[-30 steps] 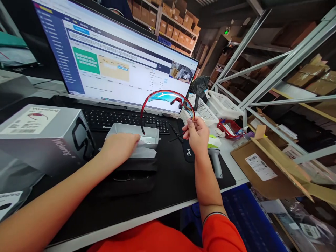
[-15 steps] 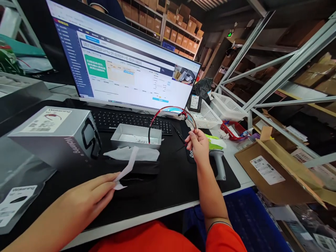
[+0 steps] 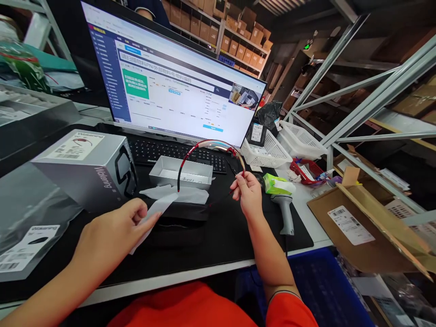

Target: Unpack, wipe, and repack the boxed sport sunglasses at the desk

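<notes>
My right hand (image 3: pixel 248 194) pinches one temple of a pair of red sport glasses (image 3: pixel 207 152), held up over the black desk mat with the other temple hanging above a small silver tray (image 3: pixel 180 172). My left hand (image 3: pixel 112 234) is closed on a white paper slip (image 3: pixel 153 215) near the mat's front left. White tissue (image 3: pixel 177 194) lies in front of the tray on a dark case (image 3: pixel 180 213).
A silver product box (image 3: pixel 81 165) stands at left, a grey bag (image 3: pixel 27 218) beside it. Behind are a keyboard (image 3: pixel 153 152) and monitor (image 3: pixel 173 81). A barcode scanner (image 3: pixel 281 200), white baskets (image 3: pixel 269 152) and an open cardboard box (image 3: pixel 361 222) sit at right.
My left hand left the tray, drew out the white slip and pulled it toward me. My right hand lowered the glasses toward the desk and shifted slightly left.
</notes>
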A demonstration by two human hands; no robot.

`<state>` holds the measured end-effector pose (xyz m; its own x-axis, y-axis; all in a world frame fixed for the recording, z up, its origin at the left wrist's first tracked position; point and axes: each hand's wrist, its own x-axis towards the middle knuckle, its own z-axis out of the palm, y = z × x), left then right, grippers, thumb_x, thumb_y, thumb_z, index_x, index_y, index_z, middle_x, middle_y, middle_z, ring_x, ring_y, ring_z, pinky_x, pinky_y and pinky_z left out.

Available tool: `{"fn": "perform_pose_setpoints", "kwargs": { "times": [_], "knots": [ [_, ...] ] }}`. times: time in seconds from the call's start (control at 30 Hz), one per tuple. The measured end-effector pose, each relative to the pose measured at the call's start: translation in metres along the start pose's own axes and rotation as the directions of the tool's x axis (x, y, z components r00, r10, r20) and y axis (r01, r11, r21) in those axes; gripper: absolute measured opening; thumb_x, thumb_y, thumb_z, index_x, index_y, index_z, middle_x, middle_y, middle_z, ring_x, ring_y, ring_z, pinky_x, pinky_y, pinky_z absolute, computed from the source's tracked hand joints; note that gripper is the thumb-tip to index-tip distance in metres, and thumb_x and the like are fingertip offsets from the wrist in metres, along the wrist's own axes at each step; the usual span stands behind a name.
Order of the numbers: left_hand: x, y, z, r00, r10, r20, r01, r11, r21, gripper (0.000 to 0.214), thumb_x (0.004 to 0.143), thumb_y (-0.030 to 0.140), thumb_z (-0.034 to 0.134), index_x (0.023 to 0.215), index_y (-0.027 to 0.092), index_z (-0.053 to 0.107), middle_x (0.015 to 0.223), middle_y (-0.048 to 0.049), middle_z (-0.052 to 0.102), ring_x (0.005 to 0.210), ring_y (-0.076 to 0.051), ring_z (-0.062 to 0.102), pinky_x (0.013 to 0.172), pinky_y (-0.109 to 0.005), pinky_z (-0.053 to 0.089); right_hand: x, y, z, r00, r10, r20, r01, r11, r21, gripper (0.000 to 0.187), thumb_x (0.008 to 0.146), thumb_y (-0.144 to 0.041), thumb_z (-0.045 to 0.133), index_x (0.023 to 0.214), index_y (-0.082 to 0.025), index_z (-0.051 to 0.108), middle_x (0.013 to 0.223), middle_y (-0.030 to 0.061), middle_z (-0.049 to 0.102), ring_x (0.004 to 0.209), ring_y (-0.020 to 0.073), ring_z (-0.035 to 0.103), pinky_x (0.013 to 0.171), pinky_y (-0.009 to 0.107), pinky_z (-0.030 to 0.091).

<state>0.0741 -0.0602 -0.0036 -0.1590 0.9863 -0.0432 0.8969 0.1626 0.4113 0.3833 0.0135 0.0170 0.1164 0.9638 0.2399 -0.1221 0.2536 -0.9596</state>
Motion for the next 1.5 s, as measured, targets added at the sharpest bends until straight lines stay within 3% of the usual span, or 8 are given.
{"fn": "perform_pose_setpoints", "kwargs": {
  "times": [0.1,0.17,0.47,0.7,1.03,1.33,1.4,1.5],
  "knots": [
    [0.004,-0.005,0.000,0.998,0.015,0.055,-0.007,0.991,-0.132,0.057,0.089,0.074,0.048,0.125,0.031,0.054,0.077,0.0051,0.069,0.067,-0.022,0.066,0.064,-0.028,0.038,-0.001,0.001,0.002,1.000,0.017,0.021,-0.017,1.000,-0.001,0.049,0.082,-0.062,0.084,0.088,-0.021,0.059,0.063,-0.0048,0.070,0.036,0.0064,0.055,0.036,0.015,0.038],
    [0.005,-0.011,-0.001,0.995,0.020,0.097,-0.002,0.984,-0.178,0.064,0.088,0.076,0.055,0.135,0.032,0.052,0.070,0.0075,0.065,0.066,-0.022,0.066,0.064,-0.027,0.037,-0.002,0.001,0.003,0.999,0.024,0.030,-0.023,1.000,-0.008,0.048,0.082,-0.062,0.084,0.088,-0.021,0.059,0.063,-0.0045,0.070,0.036,0.0064,0.055,0.036,0.015,0.038],
    [0.003,-0.016,-0.013,0.974,-0.100,0.201,0.131,0.980,-0.147,0.073,0.077,0.090,0.042,0.111,0.032,0.072,0.061,0.0038,0.065,0.061,-0.025,0.067,0.061,-0.030,0.040,-0.009,0.004,0.006,0.999,0.026,0.034,-0.027,0.999,0.026,0.049,0.084,-0.063,0.084,0.089,-0.021,0.060,0.064,-0.0041,0.071,0.037,0.0067,0.056,0.036,0.015,0.039],
    [-0.005,-0.022,0.001,0.999,0.021,-0.025,-0.025,0.986,-0.162,0.059,0.092,0.076,0.029,0.104,0.033,0.067,0.073,0.0038,0.070,0.064,-0.021,0.065,0.063,-0.028,0.039,-0.013,0.005,0.014,0.997,0.060,0.055,-0.065,0.993,0.095,0.049,0.082,-0.062,0.086,0.088,-0.021,0.060,0.063,-0.0043,0.071,0.034,0.0056,0.051,0.035,0.014,0.036],
    [-0.011,-0.015,0.002,0.998,0.033,-0.050,-0.046,0.956,-0.291,0.068,0.088,0.084,0.028,0.095,0.030,0.067,0.074,0.0038,0.070,0.057,-0.018,0.059,0.064,-0.030,0.042,-0.023,-0.005,0.022,0.997,-0.027,-0.071,0.040,0.980,0.196,0.048,0.081,-0.059,0.089,0.087,-0.020,0.062,0.061,-0.0030,0.071,0.032,0.0058,0.050,0.033,0.014,0.035],
    [-0.012,-0.016,0.009,0.971,0.170,-0.167,-0.223,0.897,-0.382,0.054,0.094,0.075,0.046,0.090,0.027,0.073,0.067,0.0056,0.066,0.045,-0.011,0.047,0.055,-0.027,0.039,-0.026,0.000,0.022,1.000,-0.017,0.003,0.016,0.988,0.155,0.049,0.083,-0.063,0.087,0.088,-0.021,0.061,0.063,-0.0028,0.072,0.033,0.0067,0.053,0.034,0.015,0.036],
    [-0.011,-0.017,0.011,0.962,0.197,-0.189,-0.260,0.875,-0.409,0.053,0.096,0.074,0.050,0.089,0.027,0.075,0.070,0.0048,0.069,0.050,-0.012,0.052,0.056,-0.027,0.041,-0.027,0.001,0.023,0.999,-0.006,0.031,0.001,0.989,0.146,0.049,0.084,-0.063,0.086,0.088,-0.022,0.060,0.063,-0.0025,0.073,0.033,0.0070,0.053,0.034,0.015,0.036],
    [-0.009,-0.018,0.013,0.927,0.220,-0.303,-0.344,0.821,-0.456,0.047,0.096,0.070,0.057,0.094,0.029,0.081,0.092,0.0011,0.080,0.078,-0.018,0.071,0.071,-0.025,0.052,-0.030,0.002,0.024,0.996,0.018,0.087,-0.030,0.991,0.133,0.050,0.084,-0.065,0.085,0.088,-0.022,0.061,0.064,-0.0021,0.073,0.033,0.0076,0.053,0.034,0.016,0.038]
  ]
}}
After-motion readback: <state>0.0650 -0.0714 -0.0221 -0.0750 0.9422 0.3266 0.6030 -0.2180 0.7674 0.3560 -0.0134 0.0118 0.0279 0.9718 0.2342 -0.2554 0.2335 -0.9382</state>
